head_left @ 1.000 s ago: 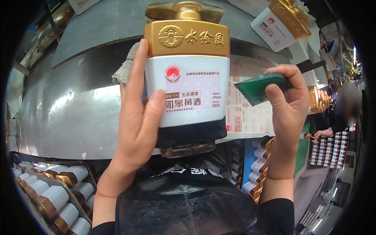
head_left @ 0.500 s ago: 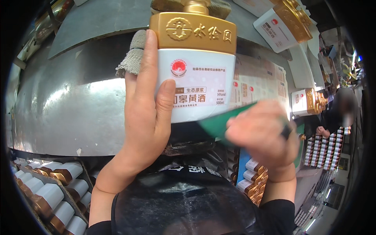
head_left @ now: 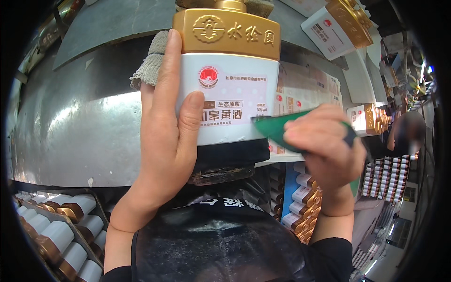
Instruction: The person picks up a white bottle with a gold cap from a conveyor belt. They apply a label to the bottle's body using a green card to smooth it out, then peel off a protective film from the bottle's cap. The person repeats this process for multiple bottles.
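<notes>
A white bottle (head_left: 192, 84) with a gold shoulder and gold neck lies face up in front of me, a clear printed label on its white front. My left hand (head_left: 162, 124) grips its left side, the thumb on the front. Grey knit fabric (head_left: 151, 66) covers some of that hand's fingers. In my right hand (head_left: 329, 141) is a green flat scraper (head_left: 277, 130), pinched by the fingers. The scraper's pointed corner is over the label's lower right part; firm contact is hard to tell. Beneath the bottle's lower end is a black pad (head_left: 235, 155).
The metal table (head_left: 80, 136) extends left. Right of the bottle lies a sheet of labels (head_left: 310, 89). Other white-and-gold bottles stand or lie at the upper right (head_left: 329, 35) and right (head_left: 359, 120). Bottle crates (head_left: 70, 235) are at lower left, more bottles (head_left: 305, 207) at lower right. Another person (head_left: 399, 136) is far right.
The scraper has moved up from below the bottle's lower edge onto the label's lower right, with my right hand slightly farther right. Bottle and left hand have shifted slightly left and up in view.
</notes>
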The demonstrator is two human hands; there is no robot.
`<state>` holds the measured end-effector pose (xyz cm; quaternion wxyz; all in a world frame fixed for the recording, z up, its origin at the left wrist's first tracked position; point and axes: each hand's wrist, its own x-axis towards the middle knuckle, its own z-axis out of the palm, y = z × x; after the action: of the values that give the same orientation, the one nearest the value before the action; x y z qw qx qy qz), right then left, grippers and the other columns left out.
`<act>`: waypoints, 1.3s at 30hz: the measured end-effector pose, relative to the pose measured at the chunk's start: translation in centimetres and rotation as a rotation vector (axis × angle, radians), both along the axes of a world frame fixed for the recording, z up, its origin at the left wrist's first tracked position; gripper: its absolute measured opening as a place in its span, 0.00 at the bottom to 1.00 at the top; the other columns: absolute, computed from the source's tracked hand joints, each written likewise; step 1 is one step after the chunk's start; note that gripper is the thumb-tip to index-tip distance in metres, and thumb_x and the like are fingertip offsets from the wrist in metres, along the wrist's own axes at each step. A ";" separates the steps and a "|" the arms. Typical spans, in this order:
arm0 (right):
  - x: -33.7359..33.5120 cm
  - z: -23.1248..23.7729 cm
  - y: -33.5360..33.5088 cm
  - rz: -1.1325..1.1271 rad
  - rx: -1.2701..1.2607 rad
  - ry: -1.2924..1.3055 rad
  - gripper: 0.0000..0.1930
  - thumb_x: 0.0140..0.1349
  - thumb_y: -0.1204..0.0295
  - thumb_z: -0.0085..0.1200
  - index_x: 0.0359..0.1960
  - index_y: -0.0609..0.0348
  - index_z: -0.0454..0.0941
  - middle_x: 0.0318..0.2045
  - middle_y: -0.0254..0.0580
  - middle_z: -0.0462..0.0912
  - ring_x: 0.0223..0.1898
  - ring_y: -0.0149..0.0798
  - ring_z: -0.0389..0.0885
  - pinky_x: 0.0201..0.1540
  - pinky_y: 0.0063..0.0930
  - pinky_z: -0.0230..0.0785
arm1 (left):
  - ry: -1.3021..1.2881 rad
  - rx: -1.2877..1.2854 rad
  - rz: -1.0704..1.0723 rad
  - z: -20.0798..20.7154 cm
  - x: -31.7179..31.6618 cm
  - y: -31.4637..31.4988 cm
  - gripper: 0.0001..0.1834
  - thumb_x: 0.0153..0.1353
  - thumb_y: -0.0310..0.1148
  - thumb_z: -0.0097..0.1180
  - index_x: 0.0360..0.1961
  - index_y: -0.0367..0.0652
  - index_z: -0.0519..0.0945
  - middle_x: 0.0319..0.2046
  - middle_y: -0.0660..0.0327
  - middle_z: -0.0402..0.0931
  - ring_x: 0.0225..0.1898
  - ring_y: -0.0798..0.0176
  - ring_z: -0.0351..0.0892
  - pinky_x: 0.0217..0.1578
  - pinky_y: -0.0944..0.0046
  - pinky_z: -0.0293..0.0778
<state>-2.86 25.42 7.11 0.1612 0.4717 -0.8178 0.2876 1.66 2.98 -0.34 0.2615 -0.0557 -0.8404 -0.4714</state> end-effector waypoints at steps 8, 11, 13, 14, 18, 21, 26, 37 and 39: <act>-1.8 0.2 -1.8 -0.058 -0.025 -0.094 0.15 0.41 0.86 0.66 0.35 0.66 0.82 0.30 0.42 0.84 0.33 0.37 0.80 0.40 0.28 0.71 | -0.007 0.007 -0.006 -0.1 0.1 -0.3 0.29 0.72 0.34 0.39 0.71 0.34 0.54 0.69 0.48 0.57 0.66 0.57 0.61 0.65 0.62 0.56; -4.1 -0.2 -2.5 -0.003 -0.110 0.138 0.16 0.44 0.87 0.65 0.38 0.64 0.81 0.34 0.42 0.84 0.35 0.37 0.80 0.41 0.28 0.72 | -0.013 0.114 -0.051 -0.5 0.0 -1.1 0.28 0.73 0.35 0.39 0.71 0.35 0.56 0.69 0.48 0.57 0.66 0.57 0.63 0.64 0.62 0.58; -3.0 -0.4 -2.2 0.075 0.011 0.248 0.17 0.45 0.87 0.64 0.39 0.61 0.82 0.37 0.42 0.85 0.37 0.37 0.81 0.41 0.29 0.73 | -0.056 0.322 -0.091 -0.5 0.4 -1.7 0.28 0.73 0.35 0.38 0.70 0.35 0.57 0.69 0.49 0.57 0.65 0.57 0.64 0.64 0.60 0.60; -1.6 -0.2 -2.5 0.125 0.080 0.201 0.17 0.45 0.85 0.64 0.39 0.59 0.82 0.37 0.40 0.85 0.37 0.36 0.81 0.41 0.29 0.72 | -0.045 0.378 -0.081 -0.7 0.5 -2.0 0.27 0.73 0.35 0.37 0.70 0.35 0.58 0.68 0.49 0.58 0.65 0.56 0.64 0.64 0.59 0.60; -0.3 0.4 -4.9 0.146 0.073 0.060 0.13 0.48 0.81 0.63 0.37 0.54 0.84 0.35 0.35 0.85 0.35 0.36 0.82 0.38 0.30 0.72 | -0.005 0.467 -0.062 -0.9 0.9 -2.5 0.25 0.72 0.32 0.36 0.68 0.34 0.61 0.66 0.50 0.61 0.66 0.53 0.63 0.64 0.52 0.62; -0.6 -0.2 -5.6 0.142 0.055 0.047 0.13 0.48 0.81 0.62 0.36 0.51 0.85 0.35 0.32 0.85 0.35 0.37 0.82 0.38 0.30 0.72 | 0.014 0.447 -0.058 -0.3 1.1 -2.9 0.25 0.71 0.31 0.36 0.67 0.34 0.62 0.66 0.49 0.63 0.66 0.52 0.63 0.65 0.52 0.61; -0.5 0.0 -3.0 0.129 0.004 -0.059 0.14 0.46 0.83 0.62 0.35 0.52 0.83 0.29 0.30 0.82 0.30 0.36 0.80 0.37 0.28 0.71 | 0.069 0.275 -0.076 -0.2 2.4 -3.1 0.24 0.68 0.29 0.39 0.64 0.33 0.66 0.64 0.50 0.66 0.67 0.52 0.63 0.67 0.54 0.57; 1.4 -0.6 3.6 -0.046 -0.185 -0.327 0.13 0.43 0.76 0.71 0.33 0.54 0.83 0.30 0.34 0.86 0.30 0.35 0.82 0.40 0.30 0.69 | 0.014 -0.731 -0.218 3.4 2.3 2.4 0.24 0.53 0.27 0.60 0.51 0.62 0.84 0.17 0.67 0.70 0.63 0.56 0.70 0.70 0.32 0.25; 1.1 -1.6 4.7 -0.068 -0.232 -0.352 0.13 0.43 0.77 0.71 0.33 0.55 0.83 0.29 0.34 0.86 0.30 0.33 0.82 0.43 0.31 0.68 | -0.062 -0.783 -0.183 4.0 2.8 2.1 0.26 0.51 0.26 0.62 0.51 0.64 0.83 0.17 0.69 0.69 0.62 0.59 0.71 0.70 0.32 0.24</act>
<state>-1.75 30.11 5.52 0.0789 0.3645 -0.8102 0.4522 4.44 5.10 3.70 0.1520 -0.2113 -0.9556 -0.1385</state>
